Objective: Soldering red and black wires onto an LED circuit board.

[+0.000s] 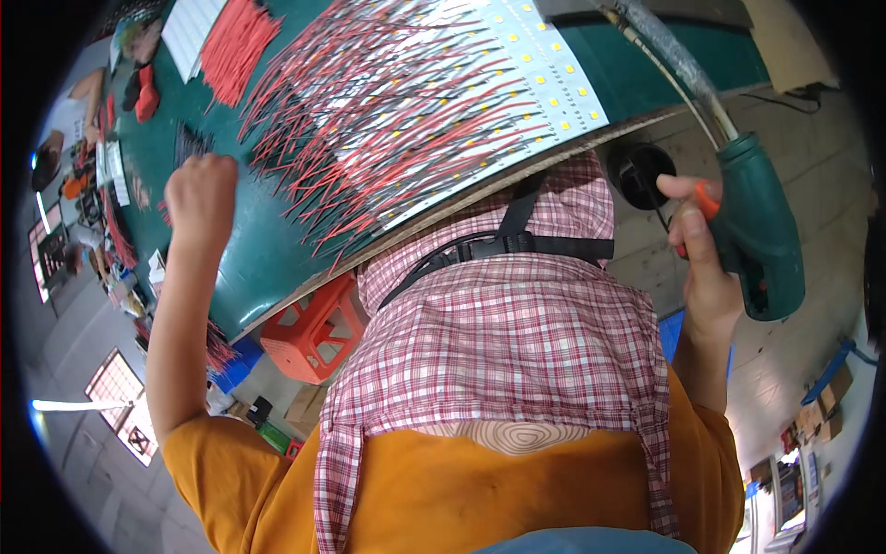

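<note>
Two hands in view. Right hand [706, 254]: grasping one green pistol-shaped tool [761, 231] by its handle, thumb and index finger around an orange part at its side. Tool is right of the counter [277, 268], above the floor [738, 355]; one thick grey rod and one thin pale strand run up from it, crossing the counter edge in view. Left hand [201, 198]: clenched, over the counter's left part, just beside one bunch of black wires [191, 141]; whether it pinches any, can't tell, knuckles hide it.

On counter: one white sheet [572, 88] with rows of yellow squares, partly covered by a big spread of red and black wires [314, 115], too many to count. Beyond: one bundle of red wires [238, 51], one white ridged slab [189, 35] next to it, one red-handled item [146, 92] farther left. Below the front edge: one red stool [314, 332]. One person, one plaid apron [517, 342].
</note>
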A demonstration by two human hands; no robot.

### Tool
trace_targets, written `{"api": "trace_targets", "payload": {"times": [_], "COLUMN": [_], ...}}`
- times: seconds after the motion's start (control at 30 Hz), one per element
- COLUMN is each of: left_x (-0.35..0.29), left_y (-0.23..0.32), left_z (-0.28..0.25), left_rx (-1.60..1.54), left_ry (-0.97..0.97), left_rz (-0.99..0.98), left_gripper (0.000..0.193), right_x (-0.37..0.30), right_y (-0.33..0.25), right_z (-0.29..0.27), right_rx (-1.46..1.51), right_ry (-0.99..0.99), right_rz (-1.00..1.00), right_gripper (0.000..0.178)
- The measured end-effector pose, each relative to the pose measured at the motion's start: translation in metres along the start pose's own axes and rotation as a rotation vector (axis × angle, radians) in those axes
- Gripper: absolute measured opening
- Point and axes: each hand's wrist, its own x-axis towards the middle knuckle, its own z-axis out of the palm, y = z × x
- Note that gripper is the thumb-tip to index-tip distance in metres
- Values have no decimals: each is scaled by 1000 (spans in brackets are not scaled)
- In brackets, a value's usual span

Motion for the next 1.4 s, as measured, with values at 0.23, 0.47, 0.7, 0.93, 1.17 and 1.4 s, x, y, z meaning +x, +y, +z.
{"api": "trace_targets", "payload": {"times": [0.23, 0.47, 0.7, 0.93, 1.17, 1.4], "left_x": [-3, 49, 55, 57, 56, 55], "left_y": [27, 125, 145, 147, 150, 151], "left_z": [-98, -142, -145, -150, -146, -145], "left_rx": [-932, -812, -952, -935, -955, -956], "left_ry": [557, 1057, 1063, 1061, 1040, 1013], "left_rz": [-249, -41, 11, -1, -23, -38], "left_gripper": [18, 18, 13, 14, 17, 20], "right_x": [-41, -47, -64, -68, -63, -65], "right_y": [15, 7, 1, 1, 4, 10], "right_z": [2, 0, -4, -4, 5, -1], "right_rx": [445, 162, 12, -150, 7, -401], "right_ry": [-69, -177, -182, -204, -126, -213], "right_rz": [126, 273, 300, 256, 207, 8], "right_gripper": [34, 23, 15, 4, 5, 10]}}
